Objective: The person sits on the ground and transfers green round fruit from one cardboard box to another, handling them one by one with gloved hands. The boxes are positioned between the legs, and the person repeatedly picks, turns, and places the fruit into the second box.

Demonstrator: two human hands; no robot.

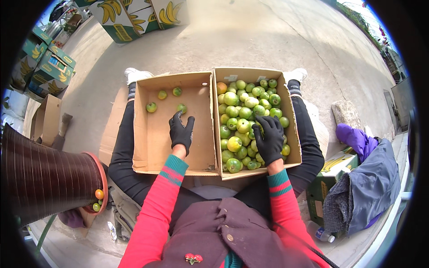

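Two cardboard boxes sit side by side between my legs. The left box (172, 154) holds a few tomatoes spread over its far half. My left hand (181, 134), in a black glove, is inside it with thumb and fingers apart. Just beyond its fingertips lies a green tomato (181, 108). The right box (257, 170) is heaped with green and yellowish tomatoes (243, 126). Over the right side of this heap, my black-gloved right hand (270, 142) has its fingers curled down. A green tomato (259, 128) shows between its thumb and fingers, partly hidden by the glove.
At the left, a large brown basket (49, 174) lies tipped, with several tomatoes at its orange rim. Banana cartons (51, 69) are stacked at the far left, others (134, 20) at the back. A grey jacket (368, 183) covers a carton at the right, near a plastic bottle (319, 232).
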